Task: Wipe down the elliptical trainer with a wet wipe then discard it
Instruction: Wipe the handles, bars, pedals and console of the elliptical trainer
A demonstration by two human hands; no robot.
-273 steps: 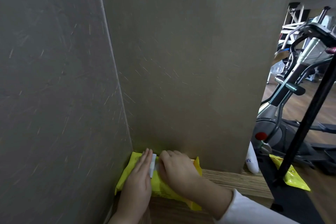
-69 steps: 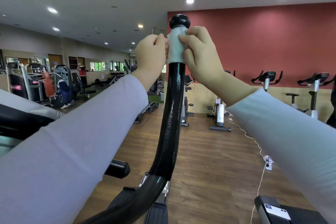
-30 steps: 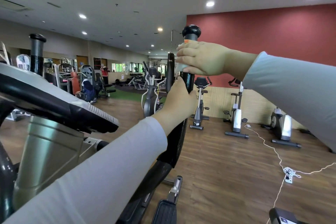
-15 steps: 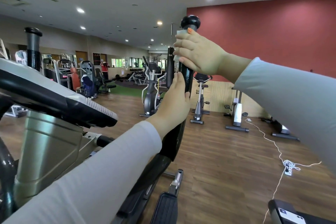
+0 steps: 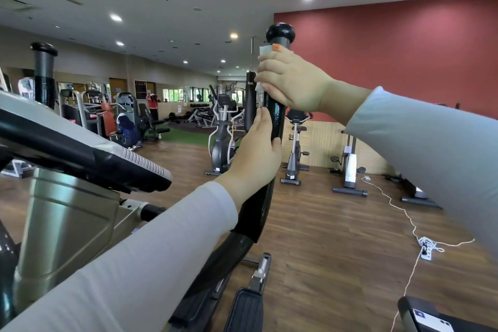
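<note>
The elliptical trainer's right black handlebar (image 5: 275,121) rises in front of me and ends in a round knob. My right hand (image 5: 292,81) is wrapped around its top just below the knob, pressing a white wet wipe (image 5: 264,50) against the bar; only the wipe's upper edge shows above my fingers. My left hand (image 5: 257,153) grips the same bar lower down, bare of any wipe. The trainer's console (image 5: 80,148) slants across the left, over a silver column (image 5: 64,224). The other handlebar (image 5: 44,73) stands at the far left.
A foot pedal (image 5: 246,310) lies below the bar. Exercise bikes (image 5: 295,148) line the red wall, and another elliptical (image 5: 223,137) stands mid-room. A white cable and power strip (image 5: 427,249) run across the wood floor at right. A person stands among distant machines.
My right hand with the wipe has stayed just under the knob, shifting slightly around the bar. My left hand keeps its grip lower on the bar. My head has turned a little.
</note>
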